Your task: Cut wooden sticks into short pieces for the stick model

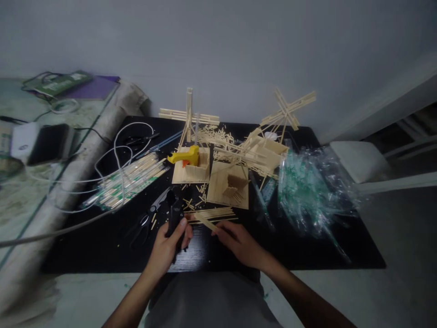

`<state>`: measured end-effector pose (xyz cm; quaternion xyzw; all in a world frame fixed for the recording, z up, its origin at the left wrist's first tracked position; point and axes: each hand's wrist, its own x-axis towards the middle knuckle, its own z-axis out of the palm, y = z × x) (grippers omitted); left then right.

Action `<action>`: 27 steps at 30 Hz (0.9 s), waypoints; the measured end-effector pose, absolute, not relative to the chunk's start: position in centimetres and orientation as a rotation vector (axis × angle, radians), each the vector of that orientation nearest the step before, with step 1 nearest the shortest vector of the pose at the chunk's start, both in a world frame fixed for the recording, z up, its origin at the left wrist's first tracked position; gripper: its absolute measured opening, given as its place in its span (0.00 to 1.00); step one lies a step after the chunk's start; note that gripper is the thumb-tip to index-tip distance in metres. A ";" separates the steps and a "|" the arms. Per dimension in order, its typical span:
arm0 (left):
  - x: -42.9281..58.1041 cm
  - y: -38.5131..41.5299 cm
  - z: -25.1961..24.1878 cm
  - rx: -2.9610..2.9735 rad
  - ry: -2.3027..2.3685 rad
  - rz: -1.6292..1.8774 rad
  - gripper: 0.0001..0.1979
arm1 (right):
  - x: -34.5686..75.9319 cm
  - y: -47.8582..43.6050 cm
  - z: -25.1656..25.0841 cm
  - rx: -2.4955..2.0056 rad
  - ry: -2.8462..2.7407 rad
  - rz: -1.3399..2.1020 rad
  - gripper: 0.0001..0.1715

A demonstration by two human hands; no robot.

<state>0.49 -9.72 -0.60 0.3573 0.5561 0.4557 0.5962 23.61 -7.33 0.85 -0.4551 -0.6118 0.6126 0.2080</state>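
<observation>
My left hand (172, 241) is closed around a black hand tool (175, 216); its exact kind does not show in the dim light. My right hand (239, 241) pinches the near end of a pale flat wooden strip (206, 222), which points up and left toward the tool. Beneath the strip, a row of thin wooden sticks (218, 212) lies on the black table (196, 257). Just beyond are two square wooden bases with small stick-built walls, a left base (180, 175) and a right base (220, 187). A yellow glue gun (186, 156) rests on the left one.
Scissors (159, 200) lie left of my hand. Farther left are plastic-wrapped chopsticks (131, 180) and a looping white cable (116, 141). Crumpled clear-and-green wrappers (307, 196) cover the right side. Cross-shaped stick blades stand at the back left (189, 116) and back right (287, 109).
</observation>
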 end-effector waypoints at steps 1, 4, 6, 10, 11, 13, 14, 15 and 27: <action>-0.2 -9.6 -0.3 0.974 1.363 0.963 0.22 | 23.7 -7.2 1.0 -1.252 -1.684 1.677 0.26; -2.0 -9.2 0.8 1.320 1.555 0.706 0.23 | 23.8 -6.7 1.3 -1.187 -1.643 1.614 0.25; -2.6 -9.0 1.2 1.511 1.606 0.568 0.23 | 23.8 -6.4 1.5 -1.160 -1.635 1.599 0.23; -2.7 -8.9 1.4 1.737 1.641 0.487 0.23 | 23.6 -6.2 1.7 -1.140 -1.644 1.551 0.21; -2.6 -8.9 1.3 1.772 1.641 0.488 0.24 | 23.6 -6.2 1.7 -1.139 -1.647 1.539 0.21; -2.5 -9.0 1.3 1.822 1.637 0.484 0.25 | 23.6 -6.2 1.7 -1.140 -1.652 1.522 0.20; -2.5 -9.0 1.3 1.838 1.637 0.480 0.26 | 23.6 -6.2 1.7 -1.143 -1.653 1.516 0.20; -2.4 -9.0 1.4 1.849 1.638 0.474 0.26 | 23.7 -6.3 1.7 -1.149 -1.652 1.511 0.20; -1.9 -9.3 2.1 1.966 1.448 0.427 0.30 | 23.4 -6.2 1.6 -1.124 -1.684 1.453 0.20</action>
